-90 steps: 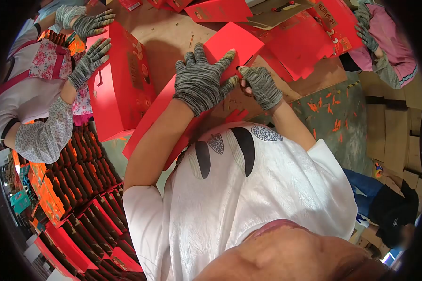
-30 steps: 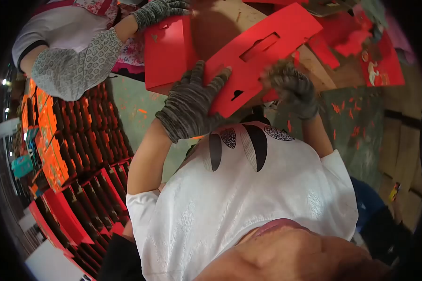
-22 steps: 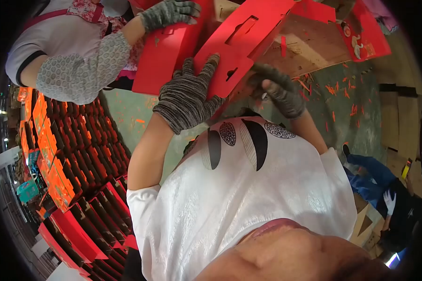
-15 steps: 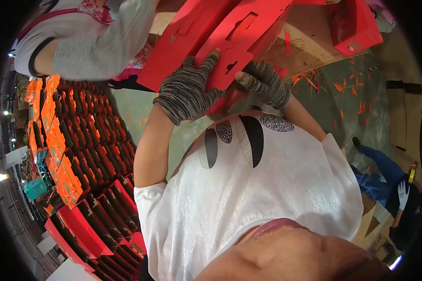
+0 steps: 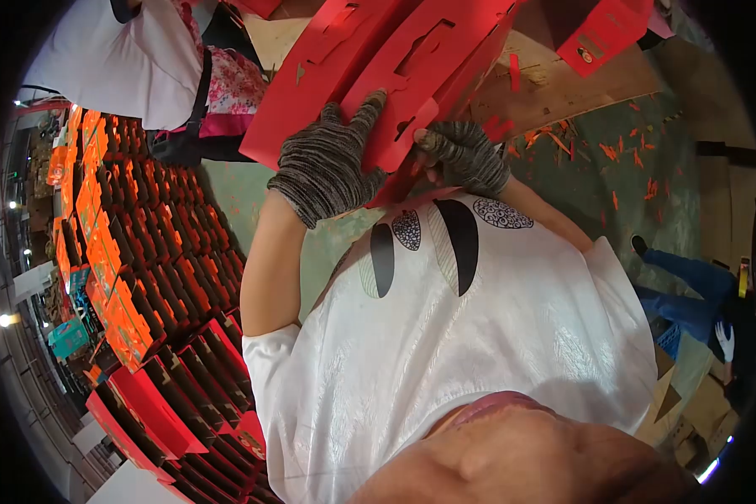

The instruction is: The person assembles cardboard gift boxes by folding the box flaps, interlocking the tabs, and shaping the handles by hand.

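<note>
A red cardboard box (image 5: 420,71) with die-cut slots lies before me, its near end pointing at my chest. My left hand (image 5: 328,160), in a grey-striped knit glove with bare fingertips, grips the box's near left edge, two fingers stretched over the top panel. At the near right corner, my right hand (image 5: 466,155), gloved alike, pinches a small red flap (image 5: 422,122) between thumb and fingers. The flap bends up a little from the panel. Some of the right fingers are hidden behind the box edge.
Rows of red and orange boxes (image 5: 160,252) stand at left. A co-worker's white sleeve (image 5: 134,59) is at upper left. Another red box (image 5: 605,38) rests on the brown cardboard surface (image 5: 563,92). Orange scraps (image 5: 651,186) litter the floor. Another person's jeans (image 5: 689,277) show at right.
The co-worker's sleeved forearm has drawn back from the box at upper left. My right fingers have closed in on the corner flap, which now bends up. My left hand has shifted slightly left.
</note>
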Motion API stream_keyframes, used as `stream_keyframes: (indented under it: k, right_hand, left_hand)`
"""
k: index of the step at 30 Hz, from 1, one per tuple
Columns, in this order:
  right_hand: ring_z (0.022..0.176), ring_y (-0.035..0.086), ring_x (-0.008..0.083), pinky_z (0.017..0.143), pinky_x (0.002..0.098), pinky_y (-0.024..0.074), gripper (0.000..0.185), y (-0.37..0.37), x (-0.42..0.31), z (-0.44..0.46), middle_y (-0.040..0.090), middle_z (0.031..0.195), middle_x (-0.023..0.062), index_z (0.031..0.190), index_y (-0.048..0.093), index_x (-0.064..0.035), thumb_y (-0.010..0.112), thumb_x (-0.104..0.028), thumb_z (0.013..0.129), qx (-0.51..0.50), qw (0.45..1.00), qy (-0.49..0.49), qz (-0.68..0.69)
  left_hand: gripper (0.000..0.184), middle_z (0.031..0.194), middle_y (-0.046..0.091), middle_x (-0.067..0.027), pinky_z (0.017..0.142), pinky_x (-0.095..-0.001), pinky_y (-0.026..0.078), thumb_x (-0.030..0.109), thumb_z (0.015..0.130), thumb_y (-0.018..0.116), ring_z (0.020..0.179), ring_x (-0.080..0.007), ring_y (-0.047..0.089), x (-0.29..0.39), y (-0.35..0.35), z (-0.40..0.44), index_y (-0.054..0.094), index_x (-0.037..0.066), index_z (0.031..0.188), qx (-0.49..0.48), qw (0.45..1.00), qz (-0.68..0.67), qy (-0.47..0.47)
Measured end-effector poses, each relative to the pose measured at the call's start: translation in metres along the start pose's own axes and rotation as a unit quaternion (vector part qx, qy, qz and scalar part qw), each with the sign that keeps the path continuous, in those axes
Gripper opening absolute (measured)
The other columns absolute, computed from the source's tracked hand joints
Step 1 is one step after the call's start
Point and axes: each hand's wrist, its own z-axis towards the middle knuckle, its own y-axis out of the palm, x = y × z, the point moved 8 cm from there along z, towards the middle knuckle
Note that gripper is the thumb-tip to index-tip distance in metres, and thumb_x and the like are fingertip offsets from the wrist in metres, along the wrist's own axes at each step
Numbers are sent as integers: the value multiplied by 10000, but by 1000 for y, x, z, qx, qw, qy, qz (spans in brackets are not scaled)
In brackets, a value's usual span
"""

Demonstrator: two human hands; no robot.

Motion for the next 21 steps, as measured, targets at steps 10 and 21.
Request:
stream_keyframes:
  k: [10,21]
  right_hand:
    - [444,508,82,413,215,383,348,1,1,6,562,563,22,744,634,-49,634,-375,865,33,999,5,-17]
    - [668,639,162,563,289,500,229,-28,-54,-20,651,748,82,907,635,-10,613,-237,880,104,867,-349,-341]
  left_hand:
    - [823,1262,402,-334,893,-476,447,471,746,627,1077,-459,509,6,-2,-8,244,179,1413,114,993,24,-14]
    - [457,1357,433,-159,1071,-340,267,76,880,520,1311,-244,357,-81,-52,-96,429,12,1324,178,957,-226,-26]
